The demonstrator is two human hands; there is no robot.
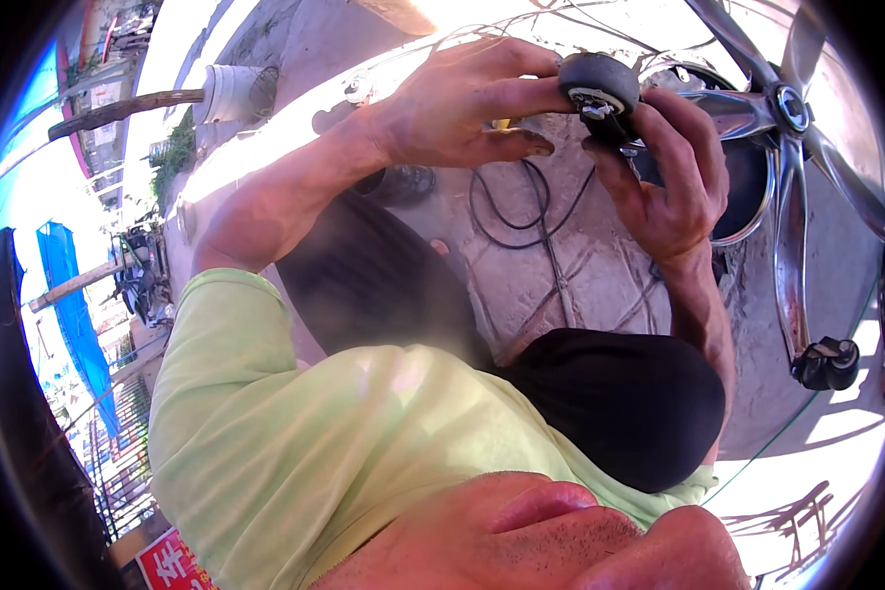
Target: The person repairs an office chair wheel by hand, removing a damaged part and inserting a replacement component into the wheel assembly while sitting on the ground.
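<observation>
A small black caster wheel (598,87) with a pale, worn inner rim is between my hands at the top of the head view. My right hand (677,182) grips it from the right, thumb below and fingers along its side. From the left, my left hand (467,110) reaches over with fingers stretched, fingertips touching the wheel and thumb apart from it. Just right of the wheel is a chrome star-shaped chair base (792,108). One of its legs runs toward my right fingers, which hide whether the wheel is joined to it. Another caster (824,364) sits on the lower leg's end.
A dark cable (541,231) lies looped on the concrete floor (521,285) below my hands. Behind the chair base is a round dark disc (747,187). At the upper left, a white bucket (236,93) has a wooden handle (128,113) beside it. My bent knees are close below.
</observation>
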